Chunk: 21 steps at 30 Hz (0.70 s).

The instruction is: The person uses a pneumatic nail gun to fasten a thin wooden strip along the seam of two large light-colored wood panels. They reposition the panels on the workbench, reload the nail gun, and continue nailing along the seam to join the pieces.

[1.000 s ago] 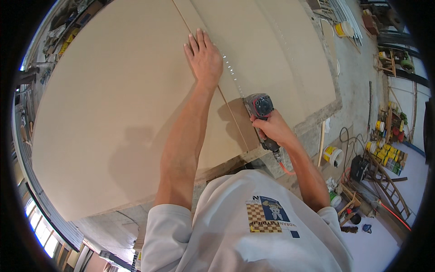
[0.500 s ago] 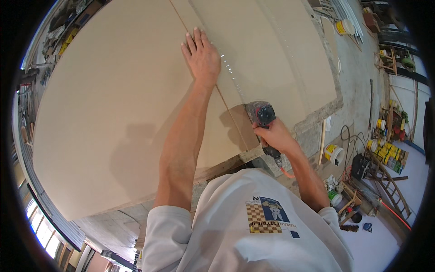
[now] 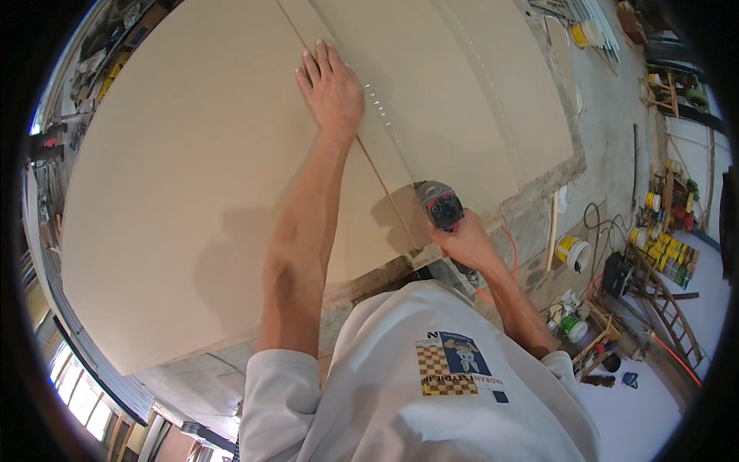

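Since the earlier frames, the power tool and the right hand have shifted toward the near edge of the pale board. Farther right, clear of the board, are a white-and-yellow bucket and a ladder; an orange hose curves just beside the right hand. The tool is over the board, its grip wrapped by the right fingers. The left hand lies flat, fingers slightly spread, across a thin brown line.
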{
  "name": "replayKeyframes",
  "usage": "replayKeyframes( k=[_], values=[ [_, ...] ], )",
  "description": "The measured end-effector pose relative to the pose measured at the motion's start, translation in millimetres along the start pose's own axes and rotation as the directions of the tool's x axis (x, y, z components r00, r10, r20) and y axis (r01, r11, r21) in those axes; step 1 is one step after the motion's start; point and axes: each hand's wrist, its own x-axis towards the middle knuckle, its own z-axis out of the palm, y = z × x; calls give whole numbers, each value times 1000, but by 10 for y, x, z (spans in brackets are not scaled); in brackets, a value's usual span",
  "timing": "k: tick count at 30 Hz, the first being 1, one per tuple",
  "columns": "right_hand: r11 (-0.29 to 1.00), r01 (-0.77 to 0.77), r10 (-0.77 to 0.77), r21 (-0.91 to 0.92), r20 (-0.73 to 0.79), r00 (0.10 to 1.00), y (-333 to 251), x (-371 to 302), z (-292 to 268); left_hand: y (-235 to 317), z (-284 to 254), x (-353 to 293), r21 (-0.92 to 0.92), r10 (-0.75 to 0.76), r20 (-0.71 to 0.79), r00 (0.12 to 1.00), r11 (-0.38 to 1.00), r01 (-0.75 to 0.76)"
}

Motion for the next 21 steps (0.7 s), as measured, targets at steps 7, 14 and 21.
replayKeyframes(
  k=[7, 14, 21],
  values=[
    [993, 109, -110, -45, -15, 994, 219, -50, 1, 25, 62, -7, 21, 9, -73, 997, 1000, -7],
    [997, 72, -72, -10, -15, 997, 369, -221, 0, 15, 111, -35, 31, 23, -116, 993, 999, -19],
    [996, 24, -23, -83, 10, 1000, 457, -326, -96, 19, 86, -74, 22, -8, 13, 1000, 1000, 8]
  ],
)
